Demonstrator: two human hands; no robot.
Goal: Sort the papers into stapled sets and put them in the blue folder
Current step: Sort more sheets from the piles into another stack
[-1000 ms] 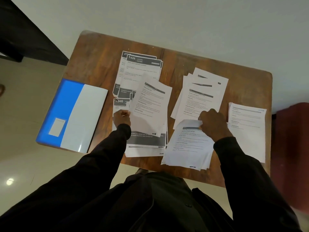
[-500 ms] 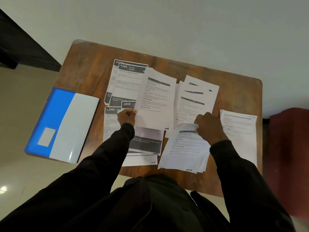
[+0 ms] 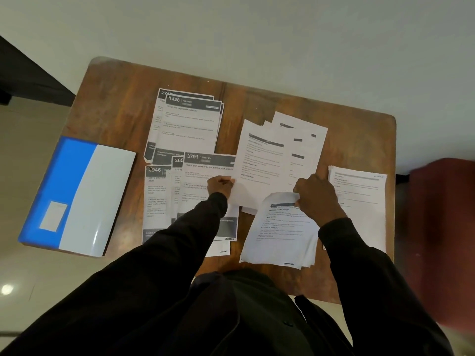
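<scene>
On the wood table [image 3: 115, 104], my left hand [image 3: 219, 186] pinches the lower left edge of a white sheet [image 3: 262, 163], laid over the center-right pile. My right hand [image 3: 317, 196] grips the top edge of a curled sheet [image 3: 280, 227] on the near stack. Numbered sheets [image 3: 190, 122] w/ dark headers lie center-left. Blue folder [image 3: 74, 191] sits shut at the table's left edge, partly overhanging, apart from the papers.

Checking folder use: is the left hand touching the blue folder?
Apart. The head view shows the left hand on papers mid-table, with bare wood between it and the blue folder.
</scene>
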